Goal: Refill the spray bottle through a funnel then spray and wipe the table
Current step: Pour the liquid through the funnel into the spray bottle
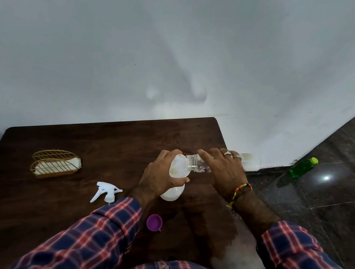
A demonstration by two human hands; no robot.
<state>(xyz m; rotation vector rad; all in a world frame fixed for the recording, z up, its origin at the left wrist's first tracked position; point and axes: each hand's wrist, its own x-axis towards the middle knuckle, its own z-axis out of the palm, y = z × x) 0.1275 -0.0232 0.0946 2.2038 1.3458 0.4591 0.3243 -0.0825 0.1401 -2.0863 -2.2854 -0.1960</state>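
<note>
Near the right edge of the dark wooden surface [41,200], the left hand [160,174] has its grip wrapped around a white funnel [178,165] seated on the white spray bottle [173,193]. The right hand [222,168] has its grip wrapped around a clear bottle [193,162], tipped with its mouth in the funnel. To the left lie the trigger sprayer head [106,191] and a napkin holder [55,163]; nearer lies a purple cap [154,222].

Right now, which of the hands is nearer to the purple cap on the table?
Left. The left hand grips the funnel on the spray bottle, just beyond the purple cap. The right hand tilts the clear bottle farther right.
</note>
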